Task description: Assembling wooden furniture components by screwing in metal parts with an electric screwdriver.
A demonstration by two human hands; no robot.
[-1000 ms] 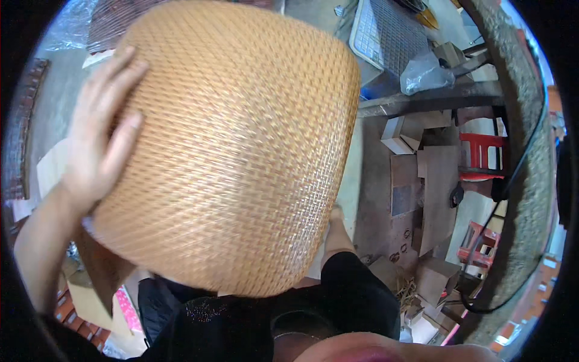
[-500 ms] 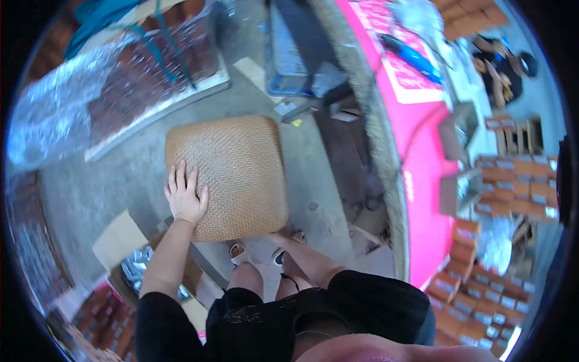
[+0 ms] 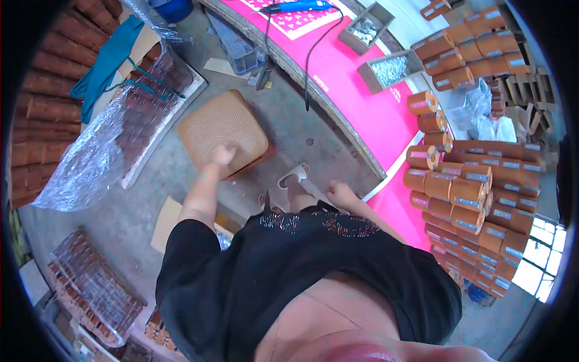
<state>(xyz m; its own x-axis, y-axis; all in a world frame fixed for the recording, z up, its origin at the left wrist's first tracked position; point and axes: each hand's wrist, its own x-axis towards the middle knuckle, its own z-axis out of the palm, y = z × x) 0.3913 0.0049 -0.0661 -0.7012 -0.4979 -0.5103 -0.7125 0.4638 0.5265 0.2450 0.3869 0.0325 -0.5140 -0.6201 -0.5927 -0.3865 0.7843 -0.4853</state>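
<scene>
Hands apart, left hand (image 3: 225, 155) over near side of woven rattan stool (image 3: 211, 123) below and beyond it, right hand (image 3: 341, 194) near pink-covered workbench (image 3: 356, 105), can't tell finger closure on either.

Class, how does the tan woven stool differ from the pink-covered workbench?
The tan woven stool is smaller and squarish; the pink-covered workbench is long. The stool has a close weave, while the workbench's cover looks smooth. The left hand is at the stool's top; the workbench carries two grey open boxes and a blue tool.
</scene>
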